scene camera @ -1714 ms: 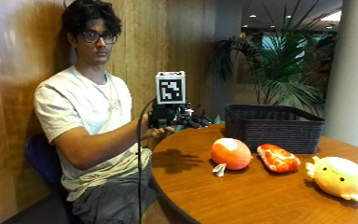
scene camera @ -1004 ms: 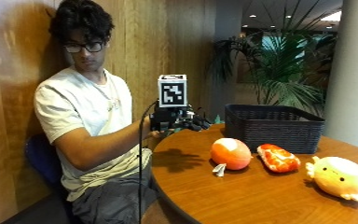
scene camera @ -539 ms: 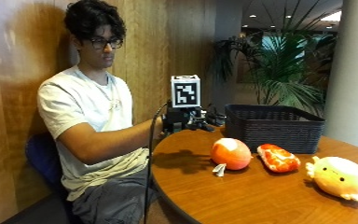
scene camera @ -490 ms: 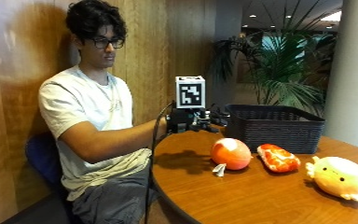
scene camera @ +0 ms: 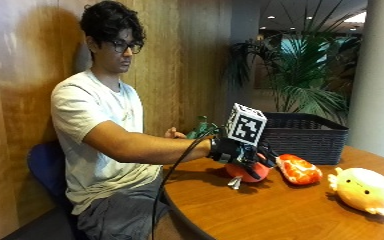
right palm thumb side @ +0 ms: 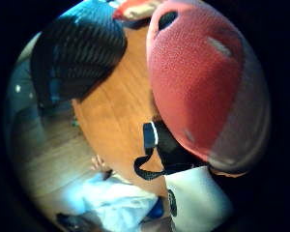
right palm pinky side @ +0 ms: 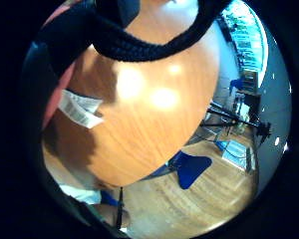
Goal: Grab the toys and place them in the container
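Orange and round, the ball toy (scene camera: 250,171) sits on the table (scene camera: 278,210) right under the gloved right hand (scene camera: 240,151), whose fingers I cannot make out, with the basket (scene camera: 305,136) just beyond.

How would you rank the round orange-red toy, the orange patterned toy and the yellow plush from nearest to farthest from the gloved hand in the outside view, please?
1. Round orange-red toy, under the gloved right hand.
2. Orange patterned toy, beside it, before the basket.
3. Yellow plush, at the table's far end.
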A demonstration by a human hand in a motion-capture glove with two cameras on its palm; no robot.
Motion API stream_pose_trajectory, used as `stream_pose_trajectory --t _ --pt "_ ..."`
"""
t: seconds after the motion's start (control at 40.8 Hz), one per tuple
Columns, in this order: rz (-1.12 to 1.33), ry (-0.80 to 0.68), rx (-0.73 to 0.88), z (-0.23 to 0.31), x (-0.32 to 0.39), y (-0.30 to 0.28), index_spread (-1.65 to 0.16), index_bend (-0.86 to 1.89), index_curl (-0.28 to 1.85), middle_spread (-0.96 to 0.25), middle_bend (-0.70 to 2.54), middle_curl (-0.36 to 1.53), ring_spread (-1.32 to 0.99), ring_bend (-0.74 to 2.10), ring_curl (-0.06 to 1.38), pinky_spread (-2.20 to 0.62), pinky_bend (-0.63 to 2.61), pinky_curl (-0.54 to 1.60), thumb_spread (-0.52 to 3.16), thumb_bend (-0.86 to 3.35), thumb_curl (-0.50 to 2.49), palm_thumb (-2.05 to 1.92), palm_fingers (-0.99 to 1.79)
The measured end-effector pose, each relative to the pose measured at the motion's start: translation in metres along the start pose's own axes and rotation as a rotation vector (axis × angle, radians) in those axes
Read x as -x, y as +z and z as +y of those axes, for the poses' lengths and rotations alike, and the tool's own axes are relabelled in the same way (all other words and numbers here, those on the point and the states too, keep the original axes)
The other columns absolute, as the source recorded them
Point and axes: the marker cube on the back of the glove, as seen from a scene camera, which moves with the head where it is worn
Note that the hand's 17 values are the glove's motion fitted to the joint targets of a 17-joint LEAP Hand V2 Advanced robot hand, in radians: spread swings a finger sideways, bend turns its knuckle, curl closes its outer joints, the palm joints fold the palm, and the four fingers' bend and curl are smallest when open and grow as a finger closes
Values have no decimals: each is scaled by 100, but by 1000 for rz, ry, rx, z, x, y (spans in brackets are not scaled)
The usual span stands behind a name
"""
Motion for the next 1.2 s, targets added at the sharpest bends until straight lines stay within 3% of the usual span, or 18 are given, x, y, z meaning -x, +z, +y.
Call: stream_pose_trajectory --t 0.196,0.367,0.392,0.416,0.563,0.882,1.2 --pt "-154 -56 -13 -5 8 22 -30 6 12 3 10 14 1 20 24 1 117 44 129 1 34 18 -25" --pt "-216 -60 -266 -6 7 9 -33 17 15 2 18 17 0 36 29 -7 110 42 136 10 39 35 6" --pt "-222 -64 -298 -6 8 5 -32 17 15 -2 28 20 -10 62 37 -19 114 42 139 16 43 46 58" --pt "-223 -68 -322 -5 9 1 -32 15 13 -3 26 19 -13 61 30 -22 111 36 138 19 45 52 63" --pt "-232 -73 -386 7 5 -25 -34 28 20 -15 47 27 -31 86 43 -32 107 38 117 27 59 75 108" --pt "-185 -95 -459 23 15 -146 -38 42 31 -32 76 43 -49 109 61 -39 109 46 90 30 78 81 101" --pt "-103 -133 -427 -71 136 -207 -40 55 43 -42 88 58 -58 115 70 -40 117 52 70 29 93 76 83"
